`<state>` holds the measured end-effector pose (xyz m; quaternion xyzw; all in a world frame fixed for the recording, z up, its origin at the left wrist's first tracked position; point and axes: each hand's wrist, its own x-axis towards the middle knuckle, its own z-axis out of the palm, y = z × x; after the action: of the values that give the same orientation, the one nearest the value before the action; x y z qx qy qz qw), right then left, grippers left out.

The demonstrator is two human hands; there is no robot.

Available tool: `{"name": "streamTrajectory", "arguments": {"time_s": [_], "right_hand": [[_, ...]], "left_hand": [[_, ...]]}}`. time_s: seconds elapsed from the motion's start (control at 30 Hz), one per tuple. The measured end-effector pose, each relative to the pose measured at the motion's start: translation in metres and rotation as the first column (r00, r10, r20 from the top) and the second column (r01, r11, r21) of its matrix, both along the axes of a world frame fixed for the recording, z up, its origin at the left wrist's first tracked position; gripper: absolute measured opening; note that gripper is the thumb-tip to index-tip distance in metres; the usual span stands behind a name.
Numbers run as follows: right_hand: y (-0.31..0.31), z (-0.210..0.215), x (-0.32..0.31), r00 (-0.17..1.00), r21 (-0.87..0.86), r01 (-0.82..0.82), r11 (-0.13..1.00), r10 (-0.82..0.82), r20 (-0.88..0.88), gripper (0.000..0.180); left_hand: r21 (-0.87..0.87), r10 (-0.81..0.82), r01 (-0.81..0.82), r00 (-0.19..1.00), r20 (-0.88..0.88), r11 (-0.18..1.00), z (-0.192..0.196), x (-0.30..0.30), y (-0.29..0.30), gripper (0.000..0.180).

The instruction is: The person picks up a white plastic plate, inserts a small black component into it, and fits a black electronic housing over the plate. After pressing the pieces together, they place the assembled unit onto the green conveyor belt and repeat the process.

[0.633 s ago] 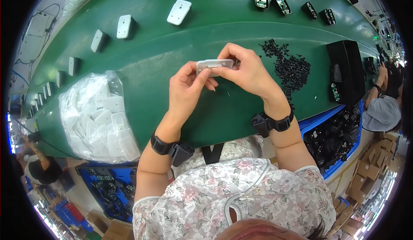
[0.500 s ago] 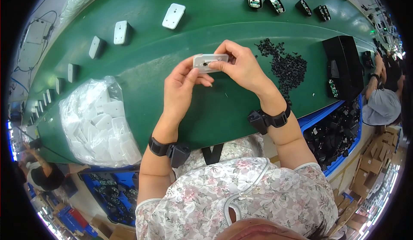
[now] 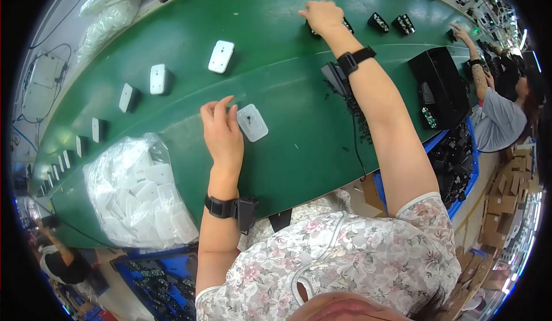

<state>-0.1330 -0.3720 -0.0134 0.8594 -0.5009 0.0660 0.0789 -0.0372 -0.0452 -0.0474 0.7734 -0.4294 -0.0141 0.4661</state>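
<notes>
My left hand is open, fingers apart, just above the green table. Beside its fingertips lies a white rounded plastic cover, with small holes and a dark bit near its middle. At the far side of the table my right hand is curled down over a black case in the row of cases; its fingertips are mostly hidden. Another black case shows partly behind that hand. Two more open black cases with circuit boards stand to the right.
White-topped cases curve along the left. A clear bag of white covers lies at the near left. Small black parts are partly hidden by my right arm. A black box and a blue bin are right, near a co-worker.
The white cover has left my hands and now lies on the table. My right hand has reached far forward to the black cases. My left hand has opened and moved slightly left and nearer.
</notes>
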Motion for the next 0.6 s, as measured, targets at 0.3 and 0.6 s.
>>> {"name": "streamTrajectory", "arguments": {"time_s": [0.3,0.6], "right_hand": [[0.009,0.013,-0.004,0.978,0.091,-0.198,0.976,0.202,-0.045,0.040],[0.205,0.032,-0.017,0.462,0.563,-0.756,0.333,-0.337,0.820,0.033]], "left_hand": [[-0.172,-0.070,0.084,0.994,0.084,0.981,0.015,-0.009,0.001,0.025],[-0.366,-0.384,0.370,0.922,0.036,0.854,0.025,-0.017,0.004,0.064]]}}
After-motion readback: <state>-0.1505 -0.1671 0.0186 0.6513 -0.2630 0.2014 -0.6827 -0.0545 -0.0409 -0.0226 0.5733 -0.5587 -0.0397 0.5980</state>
